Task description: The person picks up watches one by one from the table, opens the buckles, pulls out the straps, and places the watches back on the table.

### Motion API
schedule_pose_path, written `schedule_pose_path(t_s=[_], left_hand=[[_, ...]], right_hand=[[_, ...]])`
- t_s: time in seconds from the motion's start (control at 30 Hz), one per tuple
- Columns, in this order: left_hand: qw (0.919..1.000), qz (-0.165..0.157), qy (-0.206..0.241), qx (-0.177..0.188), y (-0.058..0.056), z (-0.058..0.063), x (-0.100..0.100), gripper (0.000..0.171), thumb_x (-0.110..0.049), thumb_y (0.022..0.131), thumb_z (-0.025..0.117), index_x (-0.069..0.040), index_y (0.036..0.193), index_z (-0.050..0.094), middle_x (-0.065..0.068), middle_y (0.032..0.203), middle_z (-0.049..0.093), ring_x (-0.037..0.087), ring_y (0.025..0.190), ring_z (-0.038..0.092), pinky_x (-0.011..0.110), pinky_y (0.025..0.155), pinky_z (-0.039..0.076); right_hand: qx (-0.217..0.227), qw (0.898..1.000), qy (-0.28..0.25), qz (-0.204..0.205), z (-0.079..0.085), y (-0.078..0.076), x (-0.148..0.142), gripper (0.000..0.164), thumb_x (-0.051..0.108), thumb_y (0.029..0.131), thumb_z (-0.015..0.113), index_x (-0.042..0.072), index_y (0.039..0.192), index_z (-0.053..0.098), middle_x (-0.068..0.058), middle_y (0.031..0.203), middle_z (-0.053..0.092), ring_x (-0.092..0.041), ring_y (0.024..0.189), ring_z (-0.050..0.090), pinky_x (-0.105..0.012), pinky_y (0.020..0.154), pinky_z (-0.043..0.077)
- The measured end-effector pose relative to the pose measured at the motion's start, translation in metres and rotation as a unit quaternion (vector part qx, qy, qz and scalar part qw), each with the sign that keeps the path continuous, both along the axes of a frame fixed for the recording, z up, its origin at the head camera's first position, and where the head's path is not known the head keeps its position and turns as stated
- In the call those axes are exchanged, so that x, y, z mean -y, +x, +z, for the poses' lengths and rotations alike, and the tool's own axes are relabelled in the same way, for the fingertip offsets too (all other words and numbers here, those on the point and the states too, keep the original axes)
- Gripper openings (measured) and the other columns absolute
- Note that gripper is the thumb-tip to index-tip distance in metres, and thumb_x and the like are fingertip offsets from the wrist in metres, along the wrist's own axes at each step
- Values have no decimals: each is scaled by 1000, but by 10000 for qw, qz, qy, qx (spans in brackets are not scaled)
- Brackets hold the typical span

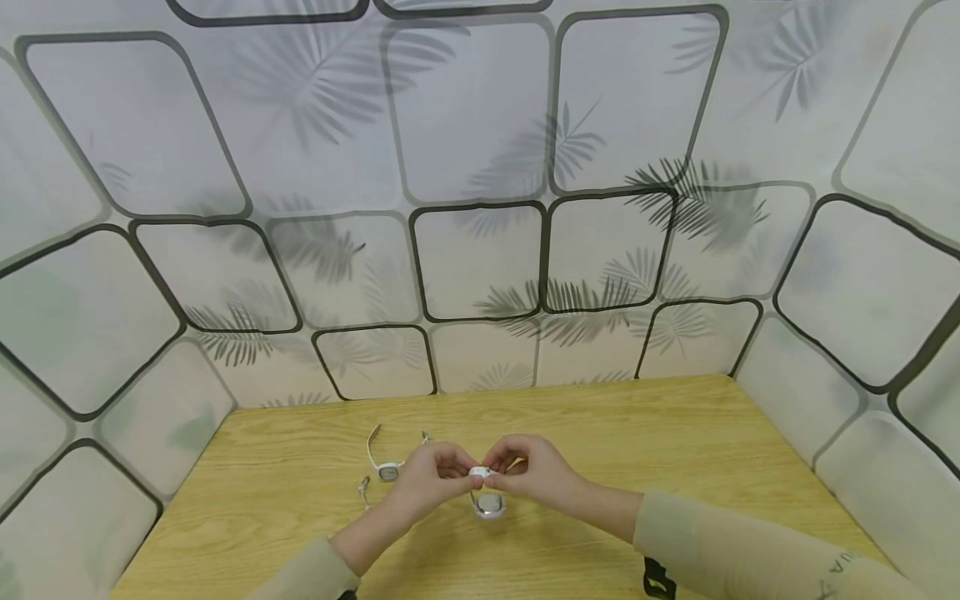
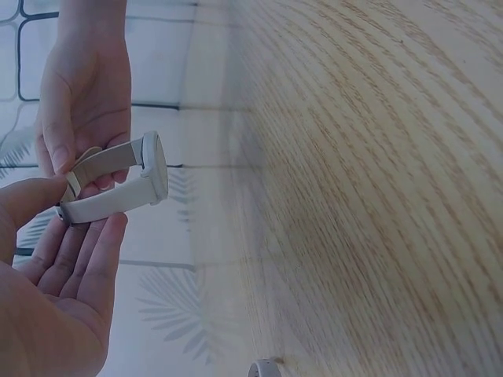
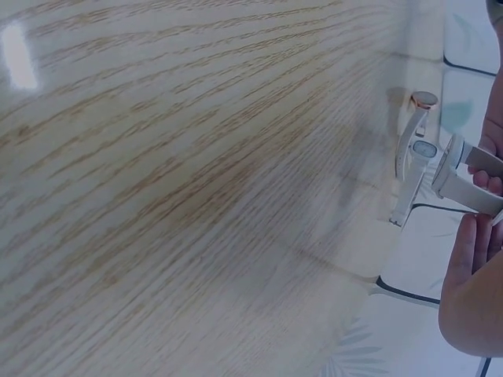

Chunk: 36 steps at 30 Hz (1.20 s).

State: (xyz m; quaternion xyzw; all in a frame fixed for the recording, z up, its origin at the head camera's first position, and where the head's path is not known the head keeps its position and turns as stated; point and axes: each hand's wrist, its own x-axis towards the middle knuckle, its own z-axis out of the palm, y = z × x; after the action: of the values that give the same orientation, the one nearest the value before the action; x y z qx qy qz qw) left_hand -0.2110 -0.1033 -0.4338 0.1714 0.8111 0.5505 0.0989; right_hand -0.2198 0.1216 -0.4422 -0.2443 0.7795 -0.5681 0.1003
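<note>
A white wristwatch (image 1: 490, 503) hangs from both hands just above the table, case lowest. In the left wrist view its two strap halves (image 2: 106, 206) meet at the fingers, forming a loop; whether the buckle is fastened cannot be told. My left hand (image 1: 423, 483) pinches the strap ends from the left, thumb on top. From the right, my right hand (image 1: 536, 473) pinches the same spot, its fingertips almost touching the left ones. Left of the hands lies another white watch (image 1: 387, 472) with a squarish face, its strap partly hidden behind the left hand.
A further watch (image 3: 424, 100) with a copper-coloured rim lies beside the squarish one in the right wrist view. The wood-grain table (image 1: 637, 442) is enclosed by a patterned fabric wall (image 1: 480, 267) at the back and sides.
</note>
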Motion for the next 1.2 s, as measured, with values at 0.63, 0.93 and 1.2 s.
schedule_pose_path(t_s=[0.63,0.93,1.2], left_hand=[[9999,5,-47,-121,0,-2,-1,13,-9,93,82,1,100,78,12,94,79,11,82,71,16,71,58],[9999,120,-24,-89,-2,-1,1,14,-9,93,82,2,100,77,11,93,79,11,82,70,18,72,58],[9999,115,11,-72,-1,1,-1,13,-8,93,82,2,99,76,12,93,78,11,82,70,18,73,58]], right_hand=[[-136,9998,77,-99,-4,0,-2,14,6,93,81,-3,102,74,-12,96,73,-3,83,64,-16,73,59],[-201,9995,104,-219,-5,-1,-3,14,3,91,81,-5,100,74,-14,92,73,-1,81,63,-16,71,59],[-199,9996,76,-198,-6,0,-4,16,2,91,80,-6,101,72,-14,92,73,-2,81,62,-15,71,59]])
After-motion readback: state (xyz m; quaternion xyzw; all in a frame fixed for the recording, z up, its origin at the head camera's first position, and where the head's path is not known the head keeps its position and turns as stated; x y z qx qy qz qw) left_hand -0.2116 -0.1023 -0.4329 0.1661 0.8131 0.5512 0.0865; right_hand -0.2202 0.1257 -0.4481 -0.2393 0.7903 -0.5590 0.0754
